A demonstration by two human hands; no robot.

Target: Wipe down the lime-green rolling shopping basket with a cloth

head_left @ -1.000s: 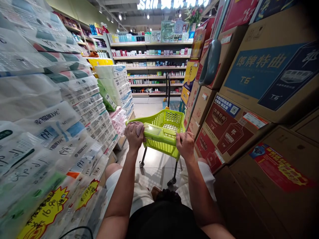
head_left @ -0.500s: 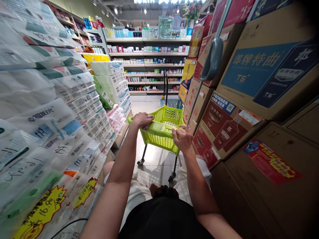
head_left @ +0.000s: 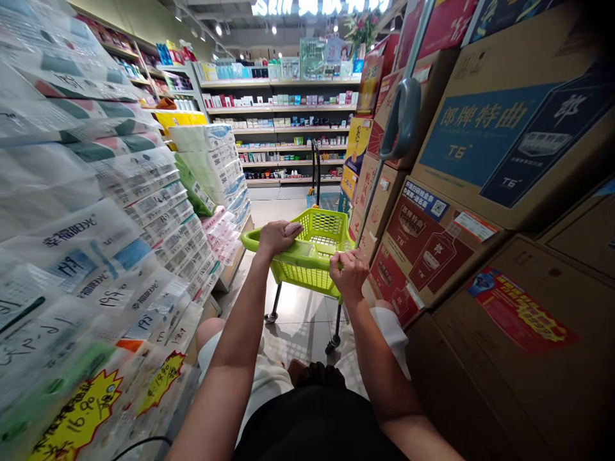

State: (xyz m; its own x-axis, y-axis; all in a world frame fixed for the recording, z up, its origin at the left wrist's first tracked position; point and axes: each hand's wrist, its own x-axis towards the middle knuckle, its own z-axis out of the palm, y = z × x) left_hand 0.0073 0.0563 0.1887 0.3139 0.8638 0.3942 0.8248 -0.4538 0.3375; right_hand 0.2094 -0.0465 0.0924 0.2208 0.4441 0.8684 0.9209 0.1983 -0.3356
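A lime-green shopping cart (head_left: 307, 278) with a perforated basket stands in front of me on dark legs with casters. My left hand (head_left: 276, 239) is closed around a small bunched pinkish cloth (head_left: 293, 228) and rests on the left part of the cart's handle bar (head_left: 302, 256). At the right end of that bar, my right hand (head_left: 350, 272) is closed with its fingers curled over it. A grey pole (head_left: 377, 189) with a blue-grey loop grip (head_left: 402, 118) slants down the right side, its lower end passing behind my right hand.
Stacked paper packs (head_left: 154, 211) with yellow price signs (head_left: 79, 416) line the left side. Liquor cartons (head_left: 480, 141) are piled along the right. Beyond the cart are a black trolley handle (head_left: 314, 169) and shelves of small boxed goods (head_left: 283, 105). A tiled floor (head_left: 273, 214) runs between.
My left hand has rolled into a tighter fist, with the cloth slightly raised. My right fingers have curled in more over the bar. The view has tilted up a little.
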